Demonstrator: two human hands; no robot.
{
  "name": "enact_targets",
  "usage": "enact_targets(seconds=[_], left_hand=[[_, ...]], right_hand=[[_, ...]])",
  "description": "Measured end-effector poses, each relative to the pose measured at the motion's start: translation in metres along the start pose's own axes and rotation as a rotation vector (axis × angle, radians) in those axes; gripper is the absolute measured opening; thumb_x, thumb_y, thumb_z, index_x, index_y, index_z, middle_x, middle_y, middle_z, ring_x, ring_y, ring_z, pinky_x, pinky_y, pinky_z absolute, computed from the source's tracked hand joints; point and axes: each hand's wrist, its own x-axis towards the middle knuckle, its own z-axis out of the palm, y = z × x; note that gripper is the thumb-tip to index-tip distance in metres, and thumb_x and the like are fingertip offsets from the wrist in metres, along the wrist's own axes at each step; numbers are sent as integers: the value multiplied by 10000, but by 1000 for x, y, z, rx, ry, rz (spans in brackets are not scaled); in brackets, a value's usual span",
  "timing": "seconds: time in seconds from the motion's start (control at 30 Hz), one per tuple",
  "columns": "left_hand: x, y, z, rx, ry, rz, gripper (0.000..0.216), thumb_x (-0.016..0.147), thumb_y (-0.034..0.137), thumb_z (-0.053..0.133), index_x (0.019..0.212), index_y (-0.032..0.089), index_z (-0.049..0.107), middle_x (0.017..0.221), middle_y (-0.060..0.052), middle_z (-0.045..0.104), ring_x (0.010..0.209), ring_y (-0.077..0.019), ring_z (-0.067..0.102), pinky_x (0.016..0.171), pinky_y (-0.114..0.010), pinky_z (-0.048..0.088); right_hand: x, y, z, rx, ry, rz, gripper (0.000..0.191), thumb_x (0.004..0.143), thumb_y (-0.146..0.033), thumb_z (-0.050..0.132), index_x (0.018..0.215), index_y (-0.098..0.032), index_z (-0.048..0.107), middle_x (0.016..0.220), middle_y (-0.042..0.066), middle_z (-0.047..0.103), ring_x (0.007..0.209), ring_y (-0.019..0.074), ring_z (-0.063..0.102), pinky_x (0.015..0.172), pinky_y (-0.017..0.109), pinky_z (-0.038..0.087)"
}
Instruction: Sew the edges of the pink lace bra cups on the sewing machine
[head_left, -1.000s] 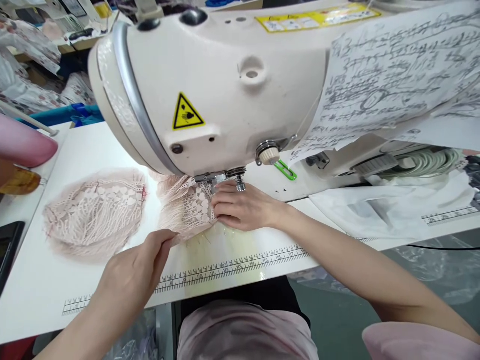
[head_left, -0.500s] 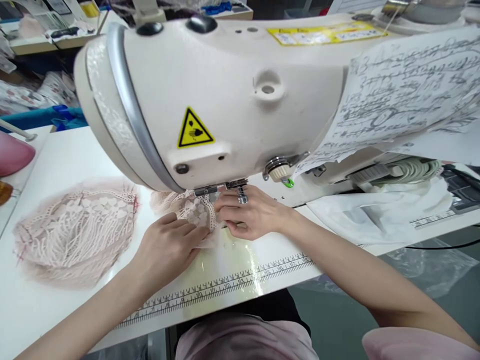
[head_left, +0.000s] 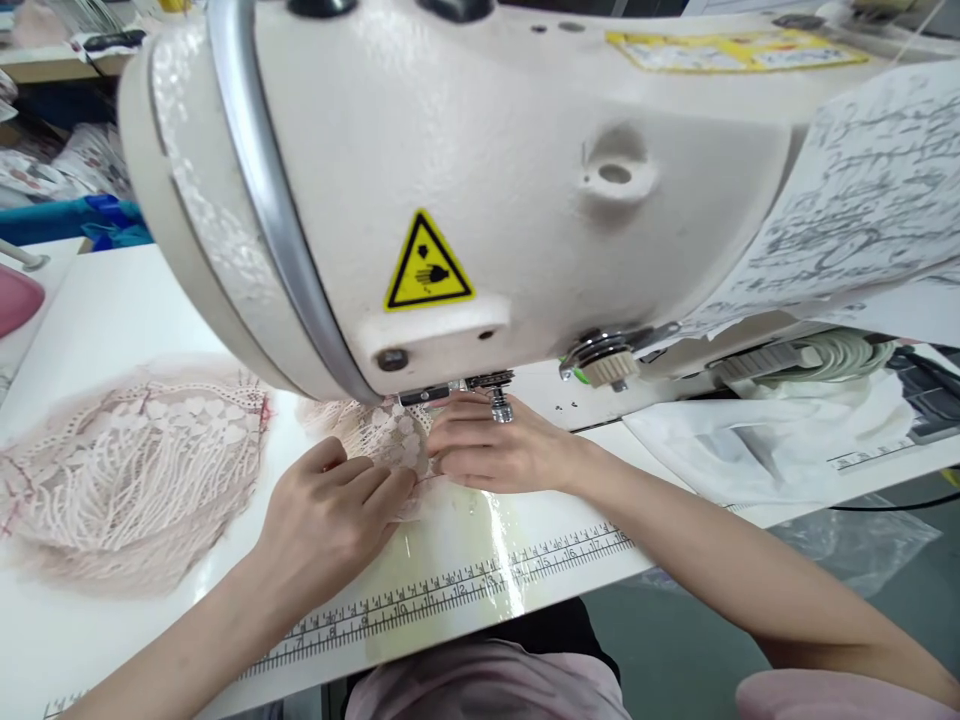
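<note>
A pale pink piece of lace (head_left: 390,436) lies under the head of the white sewing machine (head_left: 337,180). Its near edge is pinched in my left hand (head_left: 337,500), fingers curled and thumb tucked beneath. My right hand (head_left: 502,445) is closed on the same lace from the right, close to the machine's needle area, with its fingertips partly hidden. The needle and presser foot are out of sight behind the machine head and my fingers. Left of my left hand, a second piece of pink lace (head_left: 150,470) with white fringe lies flat on the table.
A printed ruler scale (head_left: 450,590) runs along the front edge of the white table (head_left: 97,300). White cloth (head_left: 750,440) and a roll of pale green tape (head_left: 847,355) lie to the right. Paper with handwriting (head_left: 862,200) hangs over the machine arm.
The view has moved closer to the machine. My right fingers have drawn in closer together on the lace, and its near edge now runs between both hands.
</note>
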Motion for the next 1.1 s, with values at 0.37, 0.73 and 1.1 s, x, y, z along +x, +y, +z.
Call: enact_targets(seconds=[0.37, 0.73, 1.1], left_hand=[[-4, 4, 5, 15, 68, 57, 108, 877, 57, 564, 951, 118, 613, 584, 41, 625, 507, -102, 553, 560, -307, 385], [-5, -2, 15, -16, 44, -1, 160, 872, 110, 531, 1007, 131, 614, 979, -93, 720, 910, -229, 670, 764, -370, 522], [-15, -15, 40, 1, -120, -100, 637, 914, 422, 480, 1424, 49, 393, 1373, -203, 540, 1263, -328, 528, 1008, -474, 487]], right_hand=[[-1, 1, 4, 64, -32, 77, 170, 967, -242, 485, 917, -206, 644, 1115, 16, 688, 1038, 148, 607, 866, 340, 520], [-8, 2, 11, 112, -62, 94, 157, 958, -222, 516, 949, -214, 673, 877, -16, 728, 831, 86, 672, 812, 254, 579], [-7, -4, 15, 123, 3, 146, 199, 948, -189, 502, 957, -236, 695, 872, -30, 724, 829, 92, 657, 756, 236, 570]])
